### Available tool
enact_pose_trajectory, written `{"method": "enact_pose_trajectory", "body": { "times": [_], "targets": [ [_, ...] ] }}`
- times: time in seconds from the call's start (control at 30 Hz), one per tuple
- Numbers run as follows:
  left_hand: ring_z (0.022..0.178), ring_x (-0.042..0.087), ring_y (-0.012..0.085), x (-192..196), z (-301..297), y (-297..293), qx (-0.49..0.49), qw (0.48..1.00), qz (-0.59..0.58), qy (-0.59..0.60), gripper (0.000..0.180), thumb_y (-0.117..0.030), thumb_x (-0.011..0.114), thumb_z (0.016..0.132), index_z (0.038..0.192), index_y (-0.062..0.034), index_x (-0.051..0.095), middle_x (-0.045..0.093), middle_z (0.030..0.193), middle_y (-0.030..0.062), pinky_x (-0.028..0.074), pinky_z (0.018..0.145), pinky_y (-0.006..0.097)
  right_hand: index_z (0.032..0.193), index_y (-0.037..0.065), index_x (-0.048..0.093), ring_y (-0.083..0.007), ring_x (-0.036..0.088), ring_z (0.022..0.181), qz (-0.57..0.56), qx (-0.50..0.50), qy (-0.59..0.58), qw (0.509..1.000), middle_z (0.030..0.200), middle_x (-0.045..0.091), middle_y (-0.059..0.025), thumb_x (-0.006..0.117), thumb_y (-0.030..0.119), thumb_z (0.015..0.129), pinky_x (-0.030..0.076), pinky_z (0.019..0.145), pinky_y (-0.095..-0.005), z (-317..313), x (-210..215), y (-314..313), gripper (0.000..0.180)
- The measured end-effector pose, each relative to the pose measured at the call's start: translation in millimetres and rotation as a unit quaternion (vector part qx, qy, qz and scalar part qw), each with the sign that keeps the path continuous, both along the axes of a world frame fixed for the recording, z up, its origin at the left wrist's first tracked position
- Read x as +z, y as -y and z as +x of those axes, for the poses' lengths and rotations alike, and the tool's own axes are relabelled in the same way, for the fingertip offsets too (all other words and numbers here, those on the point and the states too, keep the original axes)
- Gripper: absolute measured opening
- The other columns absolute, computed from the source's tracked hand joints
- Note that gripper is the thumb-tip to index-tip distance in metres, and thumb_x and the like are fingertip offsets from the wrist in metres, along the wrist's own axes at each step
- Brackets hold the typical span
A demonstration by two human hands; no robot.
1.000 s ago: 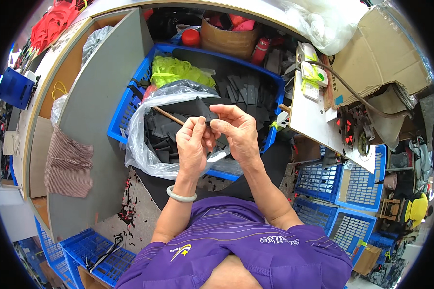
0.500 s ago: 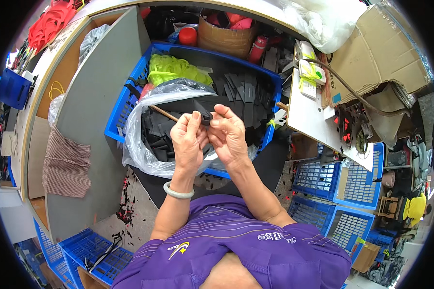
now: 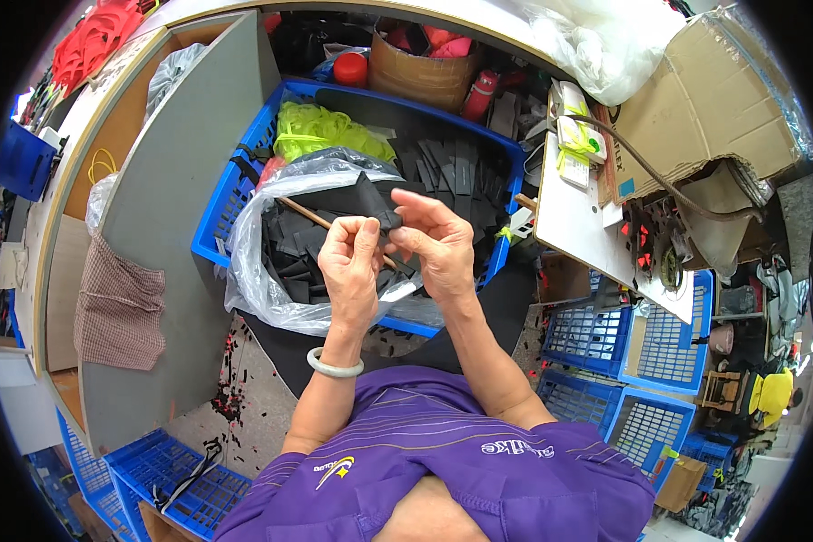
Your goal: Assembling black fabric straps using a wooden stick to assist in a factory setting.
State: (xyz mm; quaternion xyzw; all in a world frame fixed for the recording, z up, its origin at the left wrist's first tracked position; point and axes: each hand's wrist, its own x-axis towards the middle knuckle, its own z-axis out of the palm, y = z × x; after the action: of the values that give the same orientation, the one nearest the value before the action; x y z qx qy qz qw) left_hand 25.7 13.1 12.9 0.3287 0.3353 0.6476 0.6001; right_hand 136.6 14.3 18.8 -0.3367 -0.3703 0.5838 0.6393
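Your left hand (image 3: 350,264) and your right hand (image 3: 438,244) are together above the blue plastic crate (image 3: 217,203). Both have a closed grip on one flat black piece of soft material (image 3: 363,203), which you pinch at its lower edge with the fingertips. The piece stands over the clear plastic bag (image 3: 262,280) full of similar black pieces. A thin wooden stick (image 3: 305,213) passes behind your left hand. A pale bangle (image 3: 334,365) sits on your left wrist.

Head-worn fisheye, steeply down, close over hands (image 3: 397,257)
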Motion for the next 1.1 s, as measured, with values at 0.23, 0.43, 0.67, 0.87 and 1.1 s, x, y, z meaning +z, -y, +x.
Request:
{"method": "enact_pose_trajectory", "body": {
  "times": [0.23, 0.43, 0.67, 0.87, 1.1],
  "targets": [
    [0.051, 0.037, 0.0014, -11.7, 5.3, 2.5, 0.037, 0.995, 0.032, -0.091, 0.015, -0.016, 0.054, 0.093, 0.084, -0.0051, 0.049, 0.046, 0.062, -0.004, 0.029, 0.044, 0.017, 0.118, -0.002, 0.054, -0.0086, 0.06, 0.076, -0.009, -0.119, -0.004, 0.993, 0.092, 0.063, -0.0073, 0.052, -0.011, 0.077, 0.051, 0.062, -0.0198, -24.7, 2.5, 0.0, 0.041],
    [0.05, 0.034, 0.0008, -2.9, -1.2, -2.9, 0.124, 0.97, 0.059, -0.201, 0.017, -0.015, 0.054, 0.093, 0.08, -0.0064, 0.048, 0.043, 0.06, -0.0056, 0.027, 0.043, 0.017, 0.115, -0.004, 0.051, -0.0069, 0.058, 0.065, -0.03, 0.042, -0.2, 0.978, 0.089, 0.065, -0.0099, 0.056, -0.01, 0.073, 0.045, 0.055, -0.0165, -15.8, 0.6, -11.1, 0.042],
    [0.049, 0.035, -0.0002, 8.6, -10.5, -3.1, 0.006, 1.0, 0.002, -0.003, 0.019, -0.017, 0.054, 0.093, 0.078, -0.0075, 0.048, 0.043, 0.062, -0.0059, 0.027, 0.041, 0.016, 0.116, -0.006, 0.054, -0.0058, 0.053, 0.049, -0.031, 0.247, -0.372, 0.894, 0.08, 0.064, -0.0076, 0.062, -0.008, 0.073, 0.039, 0.041, -0.0149, -8.9, -14.7, -18.2, 0.044],
    [0.067, 0.048, 0.0053, -0.3, -27.7, -13.5, 0.01, 0.984, 0.102, -0.144, 0.011, -0.014, 0.059, 0.089, 0.095, -0.0052, 0.055, 0.051, 0.08, -0.0004, 0.04, 0.056, 0.019, 0.111, -0.003, 0.06, -0.0025, 0.046, 0.045, -0.073, 0.107, -0.074, 0.989, 0.075, 0.062, -0.0026, 0.068, -0.001, 0.075, 0.035, 0.039, -0.0159, 8.4, 11.0, -13.4, 0.037],
    [0.084, 0.058, 0.0091, 0.5, -39.3, -14.6, -0.139, 0.973, 0.096, -0.16, 0.022, -0.006, 0.056, 0.089, 0.109, 0.0003, 0.06, 0.062, 0.097, 0.0041, 0.048, 0.074, 0.023, 0.098, -0.003, 0.063, -0.007, 0.053, 0.048, -0.142, 0.113, -0.09, 0.979, 0.069, 0.061, -0.0044, 0.062, 0.003, 0.083, 0.043, 0.045, -0.018, 13.1, 19.5, -10.6, 0.016]
  ]
}}
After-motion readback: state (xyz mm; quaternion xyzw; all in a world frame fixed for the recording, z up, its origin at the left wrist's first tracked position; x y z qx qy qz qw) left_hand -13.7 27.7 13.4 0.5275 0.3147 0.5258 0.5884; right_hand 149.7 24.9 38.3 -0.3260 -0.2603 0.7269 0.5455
